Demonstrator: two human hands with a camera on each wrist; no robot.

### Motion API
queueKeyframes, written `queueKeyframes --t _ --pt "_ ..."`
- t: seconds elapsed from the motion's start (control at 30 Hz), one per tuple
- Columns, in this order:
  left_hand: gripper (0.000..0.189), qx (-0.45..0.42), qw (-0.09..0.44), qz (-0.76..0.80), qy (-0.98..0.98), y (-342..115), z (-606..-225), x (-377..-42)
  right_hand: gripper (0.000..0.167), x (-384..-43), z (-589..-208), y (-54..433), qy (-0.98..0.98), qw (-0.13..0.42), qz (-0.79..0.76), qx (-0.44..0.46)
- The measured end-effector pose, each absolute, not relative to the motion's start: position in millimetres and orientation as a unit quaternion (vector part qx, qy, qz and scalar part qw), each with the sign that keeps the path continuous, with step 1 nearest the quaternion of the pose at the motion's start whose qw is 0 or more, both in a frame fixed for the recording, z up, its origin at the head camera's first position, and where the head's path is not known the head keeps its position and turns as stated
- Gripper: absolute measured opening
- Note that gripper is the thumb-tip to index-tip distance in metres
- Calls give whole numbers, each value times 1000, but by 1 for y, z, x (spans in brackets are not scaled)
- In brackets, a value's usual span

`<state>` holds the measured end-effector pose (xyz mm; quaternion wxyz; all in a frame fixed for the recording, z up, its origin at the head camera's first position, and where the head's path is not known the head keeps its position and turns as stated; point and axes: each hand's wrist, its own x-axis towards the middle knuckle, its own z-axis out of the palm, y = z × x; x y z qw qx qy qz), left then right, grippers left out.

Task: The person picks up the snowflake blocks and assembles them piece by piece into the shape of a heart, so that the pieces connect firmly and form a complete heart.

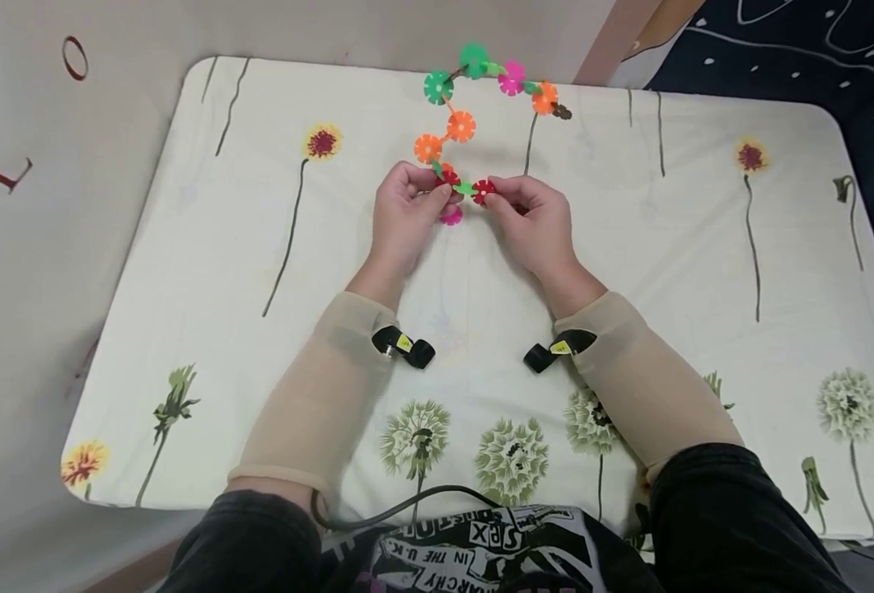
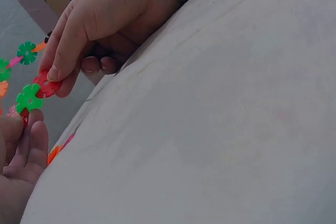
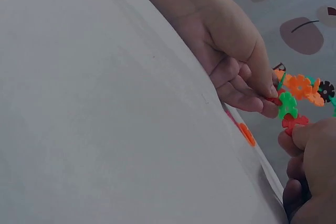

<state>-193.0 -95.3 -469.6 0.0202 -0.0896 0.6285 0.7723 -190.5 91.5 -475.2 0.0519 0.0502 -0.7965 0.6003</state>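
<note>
A chain of slotted plastic snowflake discs curves over the far middle of the table, with green discs (image 1: 474,61), a magenta disc (image 1: 511,78) and orange discs (image 1: 461,126). My left hand (image 1: 407,216) pinches a red disc (image 1: 448,178) at the chain's near end. Between thumb and fingers, my right hand (image 1: 536,221) holds another red disc (image 1: 483,192). A bright green disc (image 2: 29,98) joins the two red ones, slotted edge to edge. Below my left fingertips shows a magenta disc (image 1: 451,216), partly hidden by the hand.
The table (image 1: 318,247) wears a pale flower-print cloth. A wall (image 1: 407,33) runs along its far side. Dark patterned fabric (image 1: 800,58) lies beyond the right corner. A dark brown disc (image 1: 562,111) ends the chain's far right. A black cable (image 1: 407,504) crosses the near edge.
</note>
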Motion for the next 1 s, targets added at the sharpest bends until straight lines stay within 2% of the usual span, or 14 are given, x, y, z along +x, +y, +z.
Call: queueKeyframes --t 0.27,0.53,1.0 --pt "26 -101 39 767 632 -91 -468 -197 19 -191 -475 94 -802 45 593 53" --pt "41 -35 82 741 666 -91 -468 -194 22 -192 -475 95 -796 39 599 71" --pt "40 12 53 719 693 -96 -472 -193 23 -191 -473 90 -799 44 591 99"
